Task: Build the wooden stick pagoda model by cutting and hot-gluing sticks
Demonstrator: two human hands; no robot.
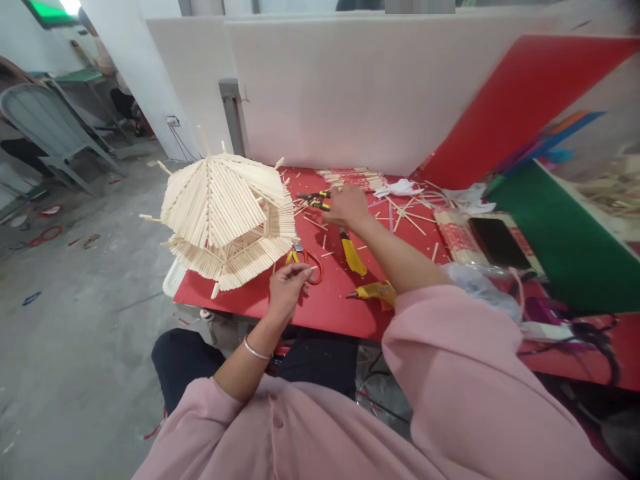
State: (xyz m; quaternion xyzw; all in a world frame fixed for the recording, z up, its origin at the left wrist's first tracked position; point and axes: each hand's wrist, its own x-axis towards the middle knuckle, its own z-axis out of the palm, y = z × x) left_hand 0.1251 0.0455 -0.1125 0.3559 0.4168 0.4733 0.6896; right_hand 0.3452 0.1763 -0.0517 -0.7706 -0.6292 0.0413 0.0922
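left hand [286,285]: fingers pinched on small stick | right hand [346,205]: curled over pliers [314,199], grip unclear

Left hand [286,285] rests on the red table [330,303], fingertips pinched on a short stick, touching red-handled scissors [306,259]. Stick-built roof model [227,217] stands at its ten o'clock. Right hand [346,205] reaches to twelve o'clock, on black-yellow pliers [314,199]. A yellow cutter [353,257] and a yellow glue gun [374,291] lie between the forearms.
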